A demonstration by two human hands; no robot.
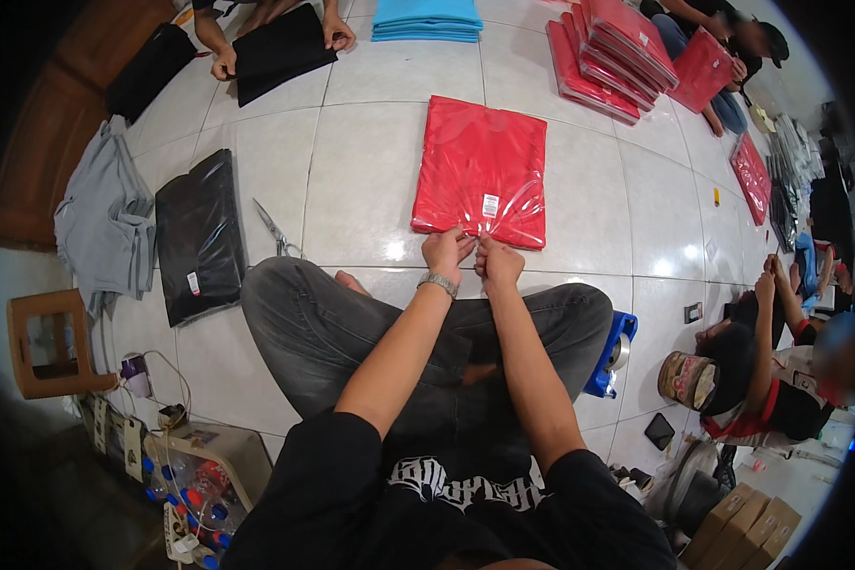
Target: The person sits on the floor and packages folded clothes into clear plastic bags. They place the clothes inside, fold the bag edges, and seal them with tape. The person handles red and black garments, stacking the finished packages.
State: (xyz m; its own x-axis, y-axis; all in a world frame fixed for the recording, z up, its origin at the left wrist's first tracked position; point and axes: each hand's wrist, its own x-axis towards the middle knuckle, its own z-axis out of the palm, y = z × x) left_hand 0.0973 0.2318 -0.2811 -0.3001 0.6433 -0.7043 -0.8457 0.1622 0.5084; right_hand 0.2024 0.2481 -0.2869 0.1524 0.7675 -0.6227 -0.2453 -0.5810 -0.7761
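Before my crossed legs, a folded red garment in clear plastic packaging (481, 167) lies flat on the tiled floor. It bears a small white printed label (491, 206) close to its near edge. My left hand (444, 251), with a watch at the wrist, pinches the plastic at the middle of that near edge. Just beside it, my right hand (499, 261) grips the same edge between thumb and fingers. Creases in the film run out from the spot between both hands. The underside of the package is hidden.
Scissors (278, 229) lie beside my left knee, near a bagged black garment (199, 239) and grey garments (107, 221). A blue tape dispenser (609, 356) sits by my right knee. Bagged red garments (605, 60) are stacked far right. Another person's hands (281, 43) hold black cloth.
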